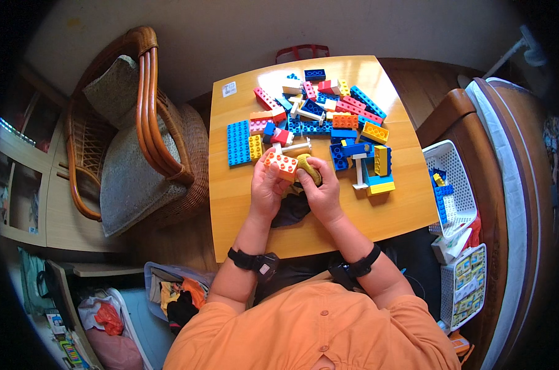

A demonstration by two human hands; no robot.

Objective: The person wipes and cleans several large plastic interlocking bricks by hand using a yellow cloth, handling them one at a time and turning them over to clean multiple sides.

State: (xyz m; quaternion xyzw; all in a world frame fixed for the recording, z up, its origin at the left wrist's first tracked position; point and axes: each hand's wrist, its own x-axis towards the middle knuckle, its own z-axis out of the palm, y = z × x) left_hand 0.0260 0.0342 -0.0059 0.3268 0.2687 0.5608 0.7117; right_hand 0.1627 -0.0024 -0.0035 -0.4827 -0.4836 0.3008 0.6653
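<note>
Over the front half of the wooden table [242, 203], my left hand [267, 190] is closed round a toy building brick [282, 163] with orange studs on a pale top. Beside it, my right hand [322, 188] grips a folded olive-yellow cloth-like piece [308, 168], close against the brick's right end. A dark cloth [290, 211] lies on the table below my hands, partly hidden by them. Just past my hands rests a cream toy piece [298, 148] with a bar and end plates.
Loose bricks in several colours spread over the table's far half, with a flat blue studded plate [238, 143] at left and a stack of blue and yellow bricks [378, 169] at right. A wicker chair [150, 123] stands left; a white basket [455, 203] holding blue bricks stands right.
</note>
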